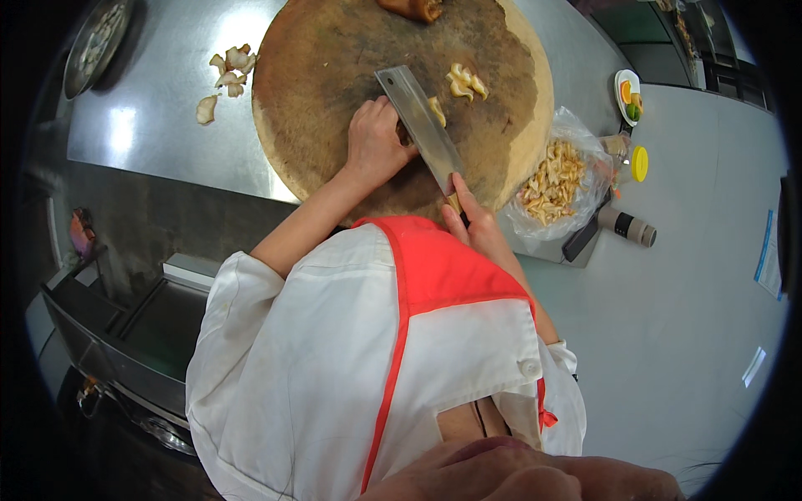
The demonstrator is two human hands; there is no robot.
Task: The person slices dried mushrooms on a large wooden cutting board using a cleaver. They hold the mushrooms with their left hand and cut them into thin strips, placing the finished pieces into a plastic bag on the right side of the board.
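My right hand (474,216) grips the handle of a cleaver (426,125), its broad steel blade slanting across a round wooden chopping block (313,81). Left of the blade, my left hand (376,144) presses down with curled fingers on a brown piece of food (403,133), mostly hidden by the hand and blade. One pale slice (437,111) lies against the blade's right side. Farther right sit several wavy, yellowish slices (463,82). A glossy brown chunk of food, perhaps cooked meat (413,7), rests at the block's far side.
Pale curved food pieces (233,69) lie on the steel table (169,138) at left, near a metal bowl (100,47). At right are a plastic bag of sliced food (554,185), a yellow-lidded jar (639,164), a tumbler (626,227), a dark phone-like object (583,238) and a small white dish (626,81).
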